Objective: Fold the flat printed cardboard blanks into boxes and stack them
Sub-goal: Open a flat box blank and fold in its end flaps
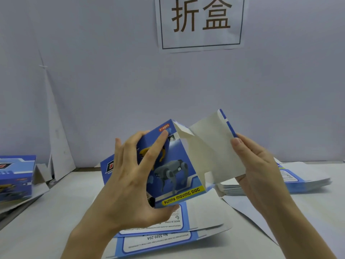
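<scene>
Nearest at 7 o'clock, left grip [130,184] clasped around the half-folded box [179,165] held mid-air at centre, right grip [261,165] at 3 o'clock pinching its white flap [214,146], over the table [56,212] bearing flat blanks [168,238] at 6, blank pile [302,178] at 3, folded box [16,176] at 9.

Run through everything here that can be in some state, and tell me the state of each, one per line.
Half-made box: body squared up, right end open.
End flap: unfolded, white inside facing the camera.
Left hand: grips the box body.
Right hand: pinches the flap's outer edge.
Blanks under the hands: flat, unfolded.
Pile of blanks at right: flat, unfolded.
Box at far left: folded into shape.
</scene>
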